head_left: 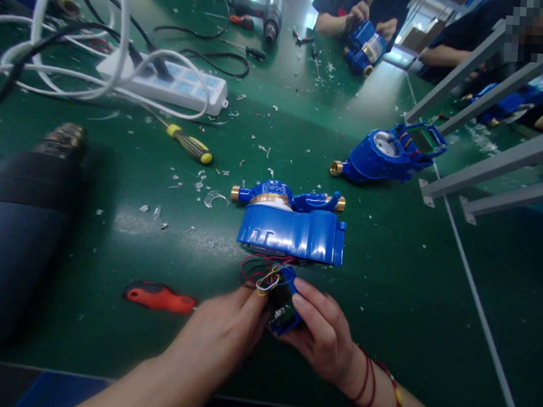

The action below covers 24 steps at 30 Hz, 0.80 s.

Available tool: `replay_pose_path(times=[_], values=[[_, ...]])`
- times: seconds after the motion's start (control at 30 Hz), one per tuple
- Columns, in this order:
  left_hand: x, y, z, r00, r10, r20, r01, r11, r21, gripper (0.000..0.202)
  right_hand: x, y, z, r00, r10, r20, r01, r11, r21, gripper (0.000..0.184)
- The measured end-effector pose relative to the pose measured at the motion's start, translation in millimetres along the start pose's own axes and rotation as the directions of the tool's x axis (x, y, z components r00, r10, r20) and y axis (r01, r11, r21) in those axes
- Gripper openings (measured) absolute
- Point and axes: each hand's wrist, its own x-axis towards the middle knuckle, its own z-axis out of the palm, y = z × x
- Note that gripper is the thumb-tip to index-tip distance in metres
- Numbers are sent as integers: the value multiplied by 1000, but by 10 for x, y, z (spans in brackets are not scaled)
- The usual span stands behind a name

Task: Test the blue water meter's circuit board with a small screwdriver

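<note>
In the head view, my right hand (323,334) grips a small blue electronics housing (295,319) with a dark circuit board in it. My left hand (233,323) is closed against the housing's left side; its fingertips are hidden. Loose red, black, yellow and white wires (267,281) loop above both hands, running toward a blue water meter. That meter (292,234) lies just beyond my hands on its side, with brass threaded ends. Left of my left hand rests a red-and-black screwdriver (160,298), its tip behind the hand.
A heat gun (30,203) is at left, near a yellow screwdriver (190,144) and a white power strip (186,90) with tangled cables. Another meter (383,148) sits beside grey metal legs (497,154). Plastic scraps litter the green table. Across it, a co-worker's hands hold a meter (365,47).
</note>
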Motion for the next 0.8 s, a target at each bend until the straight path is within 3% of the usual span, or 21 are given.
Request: replay_pose_path(times=[0.17, 0.33, 0.47, 0.6, 0.8], values=[[-30, -58, 19, 999, 15, 33, -11, 992, -124, 13, 24, -17, 95, 970, 240, -20, -235, 960, 150, 60], [-27, -118, 63, 999, 8, -52, -16, 988, -151, 15, 13, -43, 148, 928, 361, 88, -371, 895, 249, 67], [-44, -151, 74, 994, -45, -104, 20, 972, -235, 14, 4, -94, 144, 919, 376, 119, -393, 899, 193, 70], [-82, -138, 61, 994, -51, -94, 17, 945, -326, 9, -1, -135, 167, 944, 325, 57, -330, 934, 139, 69], [-289, -103, 79, 983, 6, -185, -47, 975, -219, 27, -18, -132, 221, 934, 355, 28, -356, 925, 135, 69]])
